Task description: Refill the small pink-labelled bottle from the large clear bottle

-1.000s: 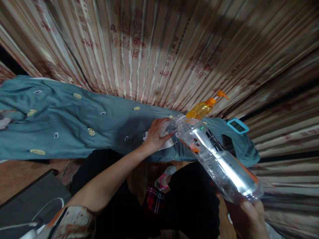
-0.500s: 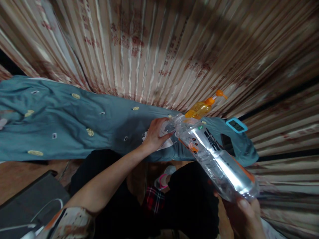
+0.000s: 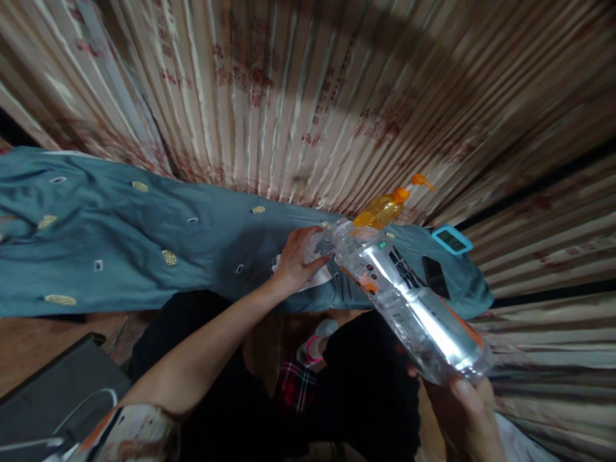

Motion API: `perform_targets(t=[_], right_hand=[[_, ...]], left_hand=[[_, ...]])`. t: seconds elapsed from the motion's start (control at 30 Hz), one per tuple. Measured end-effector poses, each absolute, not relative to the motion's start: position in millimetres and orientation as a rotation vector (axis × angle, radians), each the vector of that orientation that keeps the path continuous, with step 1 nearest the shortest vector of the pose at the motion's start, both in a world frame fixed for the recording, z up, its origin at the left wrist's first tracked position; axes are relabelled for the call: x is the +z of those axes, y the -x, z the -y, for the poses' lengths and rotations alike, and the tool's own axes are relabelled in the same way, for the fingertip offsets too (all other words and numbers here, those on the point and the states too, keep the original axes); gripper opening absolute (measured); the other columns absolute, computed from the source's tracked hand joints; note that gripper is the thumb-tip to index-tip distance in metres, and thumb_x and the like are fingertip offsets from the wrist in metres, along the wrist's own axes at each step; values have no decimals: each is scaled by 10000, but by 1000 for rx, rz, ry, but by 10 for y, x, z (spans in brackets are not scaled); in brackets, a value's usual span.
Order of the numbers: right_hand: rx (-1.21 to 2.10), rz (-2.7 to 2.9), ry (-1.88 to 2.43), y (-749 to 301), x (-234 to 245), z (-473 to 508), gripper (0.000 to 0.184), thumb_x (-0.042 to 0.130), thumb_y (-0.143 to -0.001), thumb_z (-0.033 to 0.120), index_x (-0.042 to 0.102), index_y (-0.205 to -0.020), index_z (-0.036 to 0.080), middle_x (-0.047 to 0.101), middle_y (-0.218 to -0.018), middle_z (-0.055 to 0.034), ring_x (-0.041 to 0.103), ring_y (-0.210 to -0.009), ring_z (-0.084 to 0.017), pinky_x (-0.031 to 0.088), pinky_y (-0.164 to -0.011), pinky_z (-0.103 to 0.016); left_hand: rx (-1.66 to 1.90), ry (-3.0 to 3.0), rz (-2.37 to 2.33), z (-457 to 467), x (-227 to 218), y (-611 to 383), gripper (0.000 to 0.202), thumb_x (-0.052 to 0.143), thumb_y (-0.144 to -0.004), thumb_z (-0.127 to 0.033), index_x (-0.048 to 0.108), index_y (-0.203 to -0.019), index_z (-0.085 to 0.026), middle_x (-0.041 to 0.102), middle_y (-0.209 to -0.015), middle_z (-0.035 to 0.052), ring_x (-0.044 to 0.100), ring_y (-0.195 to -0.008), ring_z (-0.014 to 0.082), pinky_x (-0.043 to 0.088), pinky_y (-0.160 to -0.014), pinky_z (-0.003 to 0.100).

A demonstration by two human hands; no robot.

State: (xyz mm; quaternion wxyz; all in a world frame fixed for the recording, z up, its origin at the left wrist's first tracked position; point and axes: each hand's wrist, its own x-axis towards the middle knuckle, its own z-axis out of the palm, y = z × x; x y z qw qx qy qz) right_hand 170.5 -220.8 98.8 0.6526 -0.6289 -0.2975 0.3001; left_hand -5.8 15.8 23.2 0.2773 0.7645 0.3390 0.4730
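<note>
A large clear plastic bottle [image 3: 414, 301] with a silver and orange label lies tilted across the view, its neck towards the upper left. My right hand [image 3: 464, 407] is wrapped around its base end. At the neck end, my left hand [image 3: 296, 260] is closed around a small clear plastic container [image 3: 317, 247], whose exact kind I cannot make out. The container's opening meets the bottle's mouth, or is very close to it. Beneath my left hand lies a white printed paper [image 3: 320, 277]. Just behind the bottle's neck is a yellow pump bottle [image 3: 382, 208] with an orange pump top.
Teal patterned cloth [image 3: 212, 218] covers the narrow surface before me. On its right end are a blue-framed digital clock [image 3: 451, 239] and a dark phone [image 3: 436, 276]. A pleated curtain [image 3: 269, 141] hangs behind. At lower left, a white cable [image 3: 86, 407] crosses a dark grey surface [image 3: 62, 385].
The whole view has shifted slightly, so things appear a little further left. Both hands keep their holds, and the bottle's tilt looks almost the same.
</note>
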Motion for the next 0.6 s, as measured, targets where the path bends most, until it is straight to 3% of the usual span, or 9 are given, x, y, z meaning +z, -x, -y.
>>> perform_targets(t=[0.13,0.33,0.5,0.6], right_hand=[[675,660,1427,-1712,973,2207,801,818,-691,536,544,-1376,225,671,-796,-22,666,-889,-257,468,-617,-294],[727,660,1413,-1697,1001,2217,758,784,-756,482,507,-1415,231,706,-850,-27,671,-959,-234,490,-682,-266],[724,643,1405,-1664,1011,2196,810,819,-710,498,513,-1424,272,680,-1172,-72,672,-885,-208,505,-636,-249],[718,636,1400,-1661,988,2210,741,810,-730,494,550,-1384,265,701,-1047,-46,670,-884,-205,515,-660,-252]], left_hand=[[1273,-2076,-917,-164,229,56,518,719,-877,-382,527,-1322,-200,632,-1281,103,580,-1180,271,494,-1016,426],[1257,-2028,-924,-156,234,49,523,728,-863,-368,531,-1322,-212,629,-1290,100,576,-1173,274,487,-1017,442],[1256,-2029,-913,-154,245,52,519,727,-860,-364,536,-1320,-217,631,-1296,97,570,-1183,276,476,-1034,446],[1251,-2034,-907,-156,248,53,520,725,-862,-367,536,-1317,-201,631,-1297,105,566,-1186,277,472,-1038,444]])
